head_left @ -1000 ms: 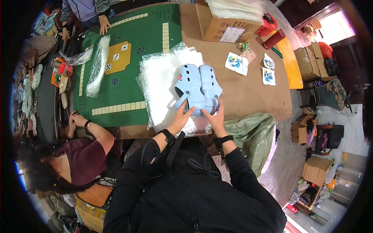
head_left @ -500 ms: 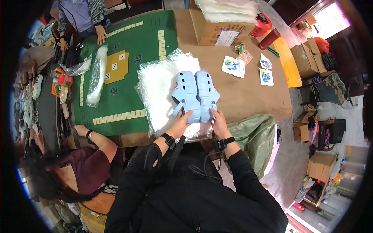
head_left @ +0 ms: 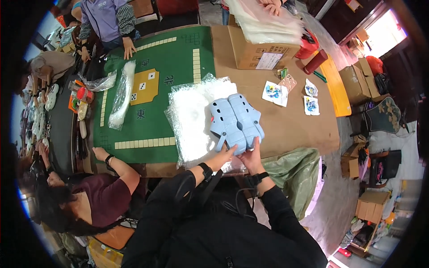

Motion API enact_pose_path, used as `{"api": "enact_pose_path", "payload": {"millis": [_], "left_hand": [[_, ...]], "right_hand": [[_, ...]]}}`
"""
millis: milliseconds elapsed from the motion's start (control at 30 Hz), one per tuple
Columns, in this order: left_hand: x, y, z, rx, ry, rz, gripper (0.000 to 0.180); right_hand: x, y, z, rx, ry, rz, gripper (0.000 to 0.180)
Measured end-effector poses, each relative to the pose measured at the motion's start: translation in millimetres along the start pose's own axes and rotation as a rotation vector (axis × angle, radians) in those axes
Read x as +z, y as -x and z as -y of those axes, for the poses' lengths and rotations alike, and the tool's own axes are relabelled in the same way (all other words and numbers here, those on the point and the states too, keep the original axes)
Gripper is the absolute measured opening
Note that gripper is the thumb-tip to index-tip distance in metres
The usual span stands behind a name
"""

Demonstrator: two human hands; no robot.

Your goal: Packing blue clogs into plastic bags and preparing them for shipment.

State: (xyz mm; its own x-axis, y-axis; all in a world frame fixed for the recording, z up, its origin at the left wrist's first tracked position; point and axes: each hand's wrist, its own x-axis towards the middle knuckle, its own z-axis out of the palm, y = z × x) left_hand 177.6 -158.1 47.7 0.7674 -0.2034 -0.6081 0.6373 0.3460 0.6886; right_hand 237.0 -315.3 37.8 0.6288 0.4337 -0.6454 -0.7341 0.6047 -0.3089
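A pair of light blue clogs [head_left: 228, 119] is held side by side above a stack of clear plastic bags [head_left: 190, 120]. My left hand [head_left: 223, 157] grips the heel end of the left clog from its left side. At the heel of the right clog, my right hand [head_left: 252, 157] is closed, with the thumb up along its side; its other fingers are partly hidden underneath. The toes point away from me, and the pair leans slightly to the left. Both heel straps hang at the outer sides.
The bags overlap a green mat [head_left: 154, 120] printed with tiles and dice. Long plastic-wrapped bundles [head_left: 121, 96] lie there. Behind stands a carton [head_left: 254, 51] topped with white sheets. Small sachets [head_left: 275, 93] and a dark red cylinder [head_left: 315, 61] lie right. Co-workers sit left and far.
The clogs have turned and tilted slightly, and their toes lean left. My right hand has shifted inward beneath the heel. A person's hands now show above the carton at the far side.
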Motion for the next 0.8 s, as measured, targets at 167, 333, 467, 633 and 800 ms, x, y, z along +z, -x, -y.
{"api": "enact_pose_path", "payload": {"millis": [167, 333, 467, 633, 800], "left_hand": [[14.2, -8.6, 7.5, 0.027, -0.190, 0.032, 0.092], [13.0, -8.0, 16.9, 0.209, -0.434, 0.077, 0.082], [13.0, 0.3, 14.9, 0.291, -0.896, 0.110, 0.069], [-13.7, 20.1, 24.2, 0.504, -1.477, 0.046, 0.052], [-27.2, 6.9, 33.5, 0.359, -1.463, 0.005, 0.051]], "right_hand": [[21.6, -5.7, -12.0, -0.377, 0.170, -0.223, 0.088], [27.4, -20.1, -14.8, -0.505, 0.276, -0.413, 0.094], [19.7, -26.0, -1.3, -0.502, 0.236, -0.458, 0.092], [18.5, -23.0, 16.5, -0.331, 0.054, -0.428, 0.091], [23.9, -21.5, -6.8, -0.675, 0.182, -0.336, 0.095]]}}
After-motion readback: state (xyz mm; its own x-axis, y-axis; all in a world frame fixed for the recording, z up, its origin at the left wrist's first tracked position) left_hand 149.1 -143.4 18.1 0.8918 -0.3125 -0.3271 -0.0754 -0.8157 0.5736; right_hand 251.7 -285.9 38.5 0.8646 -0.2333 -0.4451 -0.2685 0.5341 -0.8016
